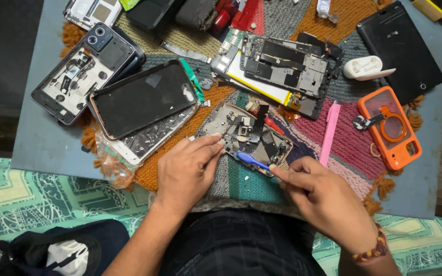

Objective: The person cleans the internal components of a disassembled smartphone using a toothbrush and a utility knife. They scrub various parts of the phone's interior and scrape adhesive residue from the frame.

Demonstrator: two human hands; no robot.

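The opened phone (pixel 249 138) lies at the centre of the frame on a knitted mat (pixel 241 184), back off, its inner parts bare. My right hand (pixel 318 197) pinches the handle of a blue brush (pixel 252 160) between thumb and forefinger, the bristle end resting on the phone's lower edge. My left hand (pixel 188 171) steadies the phone's left side, fingers (pixel 212 148) close together and touching the frame, holding nothing else.

Progress, as I judge it: the phone is already stripped open and brushing is under way; nothing is refitted, so reassembly remains.

Just right of the phone lies a pink tool (pixel 329 134), then an orange case (pixel 391 128). Upper centre, a second dismantled phone (pixel 282 71) with a yellow-edged battery. Left of centre, a dark screen panel (pixel 144 97) lies over another; upper left, an open phone back (pixel 83 71). Upper right, a black tablet (pixel 400 46) and white earbud case (pixel 367 67). All rest on a grey worktop (pixel 42 148).
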